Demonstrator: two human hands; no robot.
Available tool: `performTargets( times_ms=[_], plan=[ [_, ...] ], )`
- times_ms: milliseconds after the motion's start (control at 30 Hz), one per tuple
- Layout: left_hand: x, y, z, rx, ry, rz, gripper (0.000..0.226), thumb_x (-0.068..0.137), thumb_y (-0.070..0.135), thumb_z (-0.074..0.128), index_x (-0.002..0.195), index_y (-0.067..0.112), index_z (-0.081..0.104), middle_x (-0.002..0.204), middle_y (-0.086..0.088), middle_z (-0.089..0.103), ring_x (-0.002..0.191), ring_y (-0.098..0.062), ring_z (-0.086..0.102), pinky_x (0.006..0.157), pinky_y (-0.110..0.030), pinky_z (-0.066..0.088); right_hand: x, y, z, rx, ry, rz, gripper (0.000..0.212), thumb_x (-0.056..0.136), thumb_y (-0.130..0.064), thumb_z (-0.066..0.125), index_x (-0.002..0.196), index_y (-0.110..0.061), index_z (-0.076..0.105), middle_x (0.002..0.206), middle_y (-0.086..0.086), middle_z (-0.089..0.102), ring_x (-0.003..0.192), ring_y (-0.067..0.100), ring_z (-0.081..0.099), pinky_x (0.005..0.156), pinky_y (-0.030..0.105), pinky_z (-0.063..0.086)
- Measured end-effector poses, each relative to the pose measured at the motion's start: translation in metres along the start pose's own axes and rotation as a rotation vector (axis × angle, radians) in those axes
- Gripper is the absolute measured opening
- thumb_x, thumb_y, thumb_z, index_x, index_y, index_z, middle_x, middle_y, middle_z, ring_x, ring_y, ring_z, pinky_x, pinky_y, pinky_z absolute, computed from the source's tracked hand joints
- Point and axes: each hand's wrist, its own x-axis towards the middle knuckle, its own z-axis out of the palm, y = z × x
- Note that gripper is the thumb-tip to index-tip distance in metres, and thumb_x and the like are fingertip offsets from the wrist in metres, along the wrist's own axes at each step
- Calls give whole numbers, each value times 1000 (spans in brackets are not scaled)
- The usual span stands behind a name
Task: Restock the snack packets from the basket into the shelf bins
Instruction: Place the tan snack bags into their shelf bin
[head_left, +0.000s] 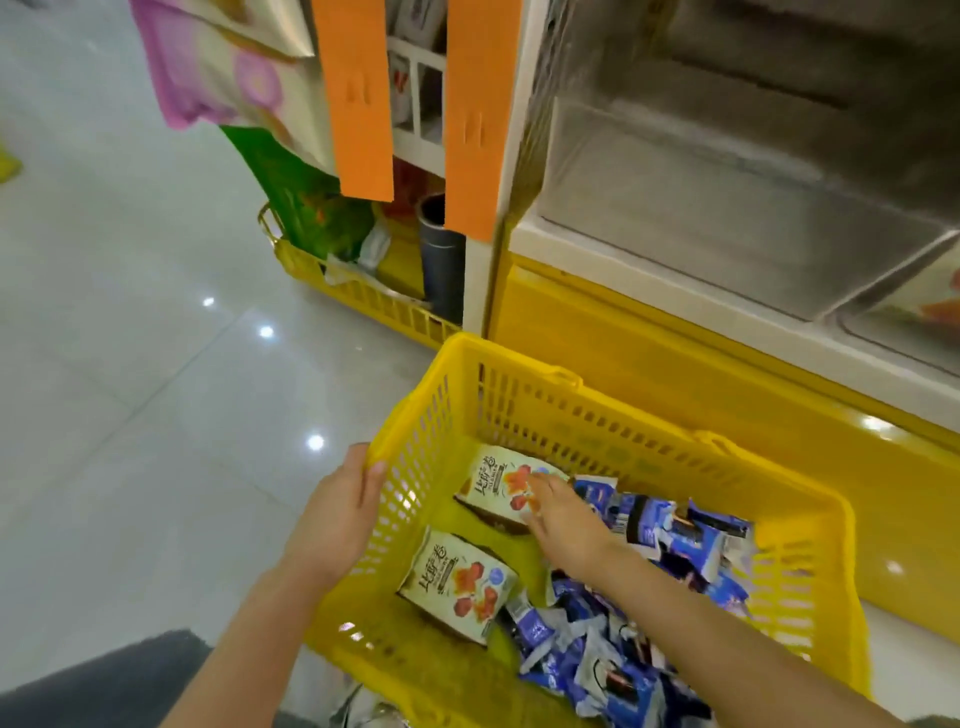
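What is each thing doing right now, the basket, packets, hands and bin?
yellow basket: upright, holding packets.
left hand: grips the yellow basket's rim.
right hand: fingers straight, touching the far cream packet.
far cream packet: lying in the basket, under the fingers.
near cream packet: lying face up, untouched.
blue packets: heaped loosely in the basket.
clear shelf bin: contents too blurred to tell.

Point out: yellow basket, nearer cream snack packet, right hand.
yellow basket (597, 423), head view, far mesh wall.
nearer cream snack packet (460, 582), head view, printed front face.
right hand (563, 514), head view, back of the hand.
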Motion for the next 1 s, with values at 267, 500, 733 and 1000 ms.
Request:
performTargets(
  times_ms=[267, 500, 733, 1000],
  plan=[
    [9, -5, 4, -46, 33, 32, 21, 98, 37, 32, 95, 20, 45, 74, -7, 62, 70, -21, 61, 66, -43, 48, 76, 14, 7, -288, -80, 43, 51, 101, -32, 32, 143, -4, 24, 145, 11, 34, 131, 26, 31, 108, 30, 21],
    [11, -6, 4, -56, 14, 34, 22, 97, 40, 29, 96, 24, 43, 78, -6, 61, 72, -20, 61, 68, -45, 49, 82, 6, 35, -280, -90, 74, 57, 88, -56, 49, 122, -11, 45, 126, 11, 48, 118, 26, 39, 100, 35, 33],
    [10, -8, 6, -57, 30, 27, 21, 98, 40, 29, 97, 23, 42, 82, -8, 64, 73, -20, 60, 69, -45, 48, 76, -1, 24, 119, -229, 252, 92, 73, -57, 70, 138, -6, 31, 132, 16, 51, 120, 30, 50, 93, 38, 46],
    [7, -10, 4, -105, 50, 32, 18, 98, 34, 34, 104, 24, 48, 89, -1, 63, 80, -17, 58, 72, -33, 46, 44, -32, -13, 23, 168, 116, 69, 72, -62, 66, 117, -10, 53, 106, 7, 63, 107, 27, 54, 82, 33, 45]
  ],
)
